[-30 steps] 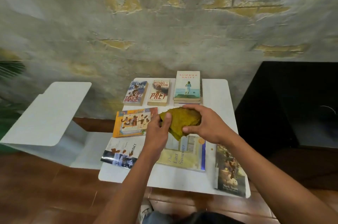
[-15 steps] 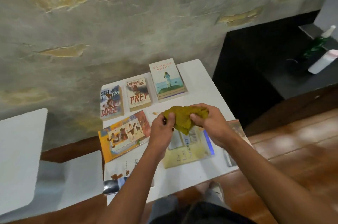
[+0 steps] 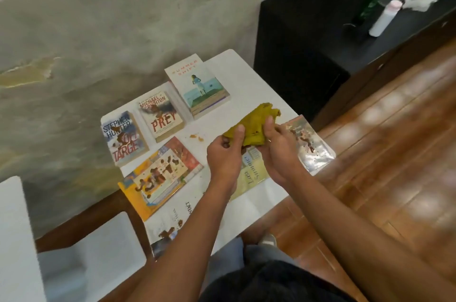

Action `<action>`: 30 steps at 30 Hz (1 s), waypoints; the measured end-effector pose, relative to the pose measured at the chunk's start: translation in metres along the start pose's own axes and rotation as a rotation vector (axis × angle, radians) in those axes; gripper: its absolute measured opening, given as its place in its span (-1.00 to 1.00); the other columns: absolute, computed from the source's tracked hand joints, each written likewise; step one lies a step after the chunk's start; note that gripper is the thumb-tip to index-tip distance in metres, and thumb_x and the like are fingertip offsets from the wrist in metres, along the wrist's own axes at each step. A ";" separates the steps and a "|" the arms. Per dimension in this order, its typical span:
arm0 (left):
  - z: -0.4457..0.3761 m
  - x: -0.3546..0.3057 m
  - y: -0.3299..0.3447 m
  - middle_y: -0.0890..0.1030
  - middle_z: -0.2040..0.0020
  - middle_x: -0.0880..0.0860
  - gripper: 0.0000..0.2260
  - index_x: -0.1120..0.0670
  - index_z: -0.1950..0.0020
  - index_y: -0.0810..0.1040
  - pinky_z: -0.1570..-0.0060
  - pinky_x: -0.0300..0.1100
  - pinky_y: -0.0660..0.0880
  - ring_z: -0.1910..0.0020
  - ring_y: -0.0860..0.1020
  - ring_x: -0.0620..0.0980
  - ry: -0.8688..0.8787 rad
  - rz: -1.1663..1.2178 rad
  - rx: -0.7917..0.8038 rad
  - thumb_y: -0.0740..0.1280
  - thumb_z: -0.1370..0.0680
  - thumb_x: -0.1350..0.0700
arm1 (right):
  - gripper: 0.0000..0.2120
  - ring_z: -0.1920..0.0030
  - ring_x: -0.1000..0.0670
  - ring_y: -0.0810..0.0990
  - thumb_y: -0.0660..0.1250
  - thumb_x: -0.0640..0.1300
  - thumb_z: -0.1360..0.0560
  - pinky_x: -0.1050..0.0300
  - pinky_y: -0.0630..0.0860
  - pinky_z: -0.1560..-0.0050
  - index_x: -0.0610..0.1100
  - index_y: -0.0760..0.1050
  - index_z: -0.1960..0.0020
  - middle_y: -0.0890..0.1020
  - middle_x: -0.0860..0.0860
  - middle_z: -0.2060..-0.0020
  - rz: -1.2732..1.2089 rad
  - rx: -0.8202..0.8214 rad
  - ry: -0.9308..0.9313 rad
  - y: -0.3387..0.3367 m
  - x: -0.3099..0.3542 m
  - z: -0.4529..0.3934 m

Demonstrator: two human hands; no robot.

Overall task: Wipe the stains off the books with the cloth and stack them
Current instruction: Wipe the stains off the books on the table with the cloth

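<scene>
Both the left hand (image 3: 223, 153) and right hand (image 3: 276, 151) grip the cloth (image 3: 256, 126) above the table (image 3: 249, 74); stained books (image 3: 160, 173) remain unwiped and unstacked.

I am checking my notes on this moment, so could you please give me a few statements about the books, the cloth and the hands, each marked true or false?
1. Both hands hold the yellow cloth above the table. True: the left hand and the right hand each grip it.
2. The Prey book lies on top of the Summer Shift book. False: they lie side by side.
3. The orange book carries dark brown stains. True.
4. The cloth is being pressed onto the Stephen Hunter book. False: the cloth is held in the air, away from it.
5. The Summer Shift book tops a small stack. True: another book's edge shows beneath it.
</scene>
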State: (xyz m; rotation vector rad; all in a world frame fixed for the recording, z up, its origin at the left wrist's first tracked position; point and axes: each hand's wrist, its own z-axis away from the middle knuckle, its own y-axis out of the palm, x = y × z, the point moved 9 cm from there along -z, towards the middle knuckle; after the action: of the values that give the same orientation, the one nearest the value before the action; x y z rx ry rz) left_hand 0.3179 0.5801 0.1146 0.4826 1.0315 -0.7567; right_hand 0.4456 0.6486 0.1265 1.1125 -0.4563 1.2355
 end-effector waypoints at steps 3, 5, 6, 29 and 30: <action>0.012 0.011 0.003 0.70 0.15 0.09 -0.60 0.17 0.02 0.63 0.10 -0.03 0.66 0.19 0.70 0.01 -0.018 -0.038 -0.089 0.46 -0.50 -0.19 | -0.46 -0.06 -0.20 0.69 0.47 0.13 -0.46 -0.22 0.60 -0.15 -0.25 0.50 -0.23 0.67 -0.21 -0.08 0.196 -0.003 -0.075 -0.006 0.001 0.009; 0.018 0.023 0.007 0.72 0.14 0.06 -0.60 0.15 -0.01 0.63 0.05 -0.03 0.67 0.15 0.71 0.01 -0.054 -0.082 -0.029 0.45 -0.50 -0.20 | -0.66 0.01 -0.15 0.71 0.49 -0.02 -0.50 -0.21 0.63 -0.08 -0.19 0.55 -0.16 0.70 -0.15 0.00 0.273 -0.045 -0.131 -0.020 0.003 0.013; 0.021 0.030 0.010 0.73 0.14 0.04 -0.59 0.14 -0.02 0.64 0.03 -0.03 0.66 0.14 0.72 -0.01 -0.085 -0.107 0.026 0.43 -0.51 -0.22 | -0.74 0.02 -0.13 0.71 0.48 -0.07 -0.51 -0.20 0.63 -0.08 -0.18 0.58 -0.13 0.71 -0.12 0.04 0.295 -0.050 -0.153 -0.027 0.005 0.013; -0.045 0.085 -0.039 0.19 -0.53 0.09 0.17 0.13 -0.58 0.06 -0.43 0.15 0.13 -0.51 0.16 0.11 0.416 -1.511 0.463 0.50 -0.21 -0.42 | -0.53 -0.16 -0.14 0.44 0.41 0.04 -0.53 0.03 0.42 -0.10 -0.06 0.49 -0.39 0.49 -0.09 -0.16 1.465 -0.255 -0.208 -0.090 -0.025 -0.055; -0.044 0.086 -0.040 0.20 -0.52 0.09 0.17 0.14 -0.57 0.06 -0.42 0.15 0.14 -0.51 0.18 0.11 0.424 -1.527 0.470 0.50 -0.20 -0.43 | -0.56 -0.15 -0.15 0.44 0.42 0.03 -0.52 0.02 0.42 -0.08 -0.06 0.51 -0.37 0.50 -0.07 -0.15 1.485 -0.267 -0.224 -0.090 -0.025 -0.052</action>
State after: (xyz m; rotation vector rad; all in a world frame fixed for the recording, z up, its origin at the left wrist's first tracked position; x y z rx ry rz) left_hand 0.2882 0.5558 0.0169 0.1590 1.5715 -2.3576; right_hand 0.5051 0.6867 0.0458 0.5633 -1.7490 2.1828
